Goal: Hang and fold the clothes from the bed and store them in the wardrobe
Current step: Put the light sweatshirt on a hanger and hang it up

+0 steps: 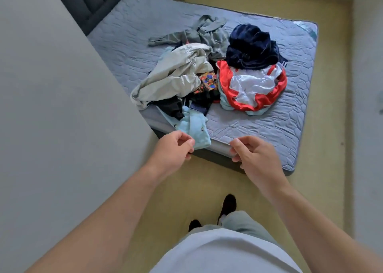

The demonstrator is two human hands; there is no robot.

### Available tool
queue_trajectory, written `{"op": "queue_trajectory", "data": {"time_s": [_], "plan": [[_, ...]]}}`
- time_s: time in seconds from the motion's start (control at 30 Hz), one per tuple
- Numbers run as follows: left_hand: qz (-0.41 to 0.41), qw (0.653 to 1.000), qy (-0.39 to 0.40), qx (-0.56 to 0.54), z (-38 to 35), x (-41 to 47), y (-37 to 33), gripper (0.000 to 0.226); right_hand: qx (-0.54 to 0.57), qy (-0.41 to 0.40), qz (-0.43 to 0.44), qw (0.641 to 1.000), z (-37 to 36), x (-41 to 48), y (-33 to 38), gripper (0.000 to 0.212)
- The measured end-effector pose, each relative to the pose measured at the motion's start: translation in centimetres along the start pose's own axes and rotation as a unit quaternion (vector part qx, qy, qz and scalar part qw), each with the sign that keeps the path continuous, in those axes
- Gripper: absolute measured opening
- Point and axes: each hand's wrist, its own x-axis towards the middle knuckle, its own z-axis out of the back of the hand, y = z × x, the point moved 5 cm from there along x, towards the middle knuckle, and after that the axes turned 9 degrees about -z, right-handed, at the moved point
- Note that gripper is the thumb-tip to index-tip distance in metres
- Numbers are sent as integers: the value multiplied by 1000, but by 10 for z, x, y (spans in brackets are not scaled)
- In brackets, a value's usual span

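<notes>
Risks, nearest first. The light blue garment (195, 127) lies at the near left corner of the bed (259, 125), with its hem over the edge. A pull from one corner only would likely slide it onto the floor (207, 179). Its upper part sits under a black garment (172, 106) and the beige jacket (178, 75), so lifting it without freeing those could drag the heap along. Further in, the red and white jacket (252, 86) looks slick and may slip off a hanger. The navy garment (250, 44) rests on it and would tumble if the jacket were taken first. The grey garment (207, 30) lies beyond, toward the far edge, one sleeve spread out.

Hands. Left hand (174, 148): arm reaching forward, fingers loosely curled, tips at the blue garment's near edge. No cloth is seen between them, and contact cannot be told. Right hand (253, 152): reaching forward above the bed's near edge, fingers loosely curled, thumb apart, holding nothing. In my judgement nothing has yet been folded or hung
</notes>
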Motion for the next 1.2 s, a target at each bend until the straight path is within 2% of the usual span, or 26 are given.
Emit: {"op": "queue_trajectory", "data": {"time_s": [0.17,0.3,0.47,0.6,0.77,0.9,1.0,1.2], "plan": [[2,1000,13,3,-14,105,-12,10,-5,-16,-19,1000,3,98,16,16],[44,999,13,27,-17,167,-18,12,-24,-2,-43,999,2,173,36,18],[55,993,6,106,15,263,-12,11,-65,30,-89,993,-20,252,70,22],[90,984,12,154,45,353,23,10,-107,44,-109,987,-52,304,90,23],[130,941,86,301,61,467,86,39,-137,39,-139,980,-97,361,97,31],[136,914,142,354,61,535,124,40,-119,15,-179,977,-129,407,93,39],[151,903,138,379,67,573,155,39,-115,15,-201,973,-156,436,85,39],[192,863,194,425,74,609,235,51,-113,47,-248,961,-204,473,57,39]]}}
